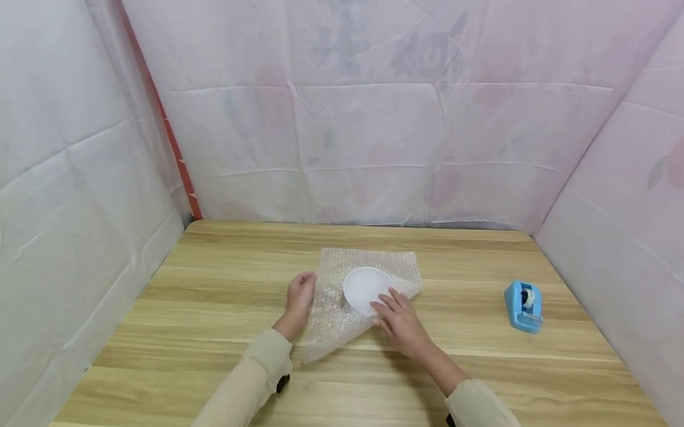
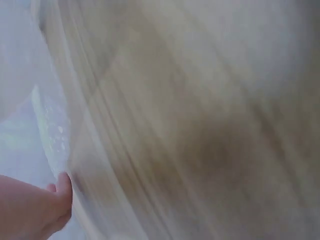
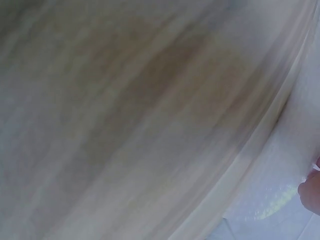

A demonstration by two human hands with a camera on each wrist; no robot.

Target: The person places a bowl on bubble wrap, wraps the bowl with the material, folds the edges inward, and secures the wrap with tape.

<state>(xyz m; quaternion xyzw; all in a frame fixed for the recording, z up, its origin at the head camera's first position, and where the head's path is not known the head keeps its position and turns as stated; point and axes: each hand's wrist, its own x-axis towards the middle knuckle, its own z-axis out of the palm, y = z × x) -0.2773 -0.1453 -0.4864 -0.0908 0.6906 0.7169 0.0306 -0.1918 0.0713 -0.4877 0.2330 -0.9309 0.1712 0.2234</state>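
A white round bowl [image 1: 365,288] sits on a sheet of clear bubble wrap [image 1: 329,326] in the middle of the wooden table [image 1: 214,297]. My left hand [image 1: 301,295] holds the sheet's left edge, fingers curled round it. My right hand [image 1: 397,317] lies against the bowl's near right side, its fingers on the wrap there. In the left wrist view, blurred, a fingertip [image 2: 62,192] touches the bubble wrap [image 2: 52,132]. The right wrist view is blurred too, with bubble wrap [image 3: 280,195] and a bit of finger [image 3: 311,192] at the right edge.
A blue tape dispenser [image 1: 523,306] stands on the table to the right. White plastic sheeting [image 1: 379,114] walls the table at the back and on both sides.
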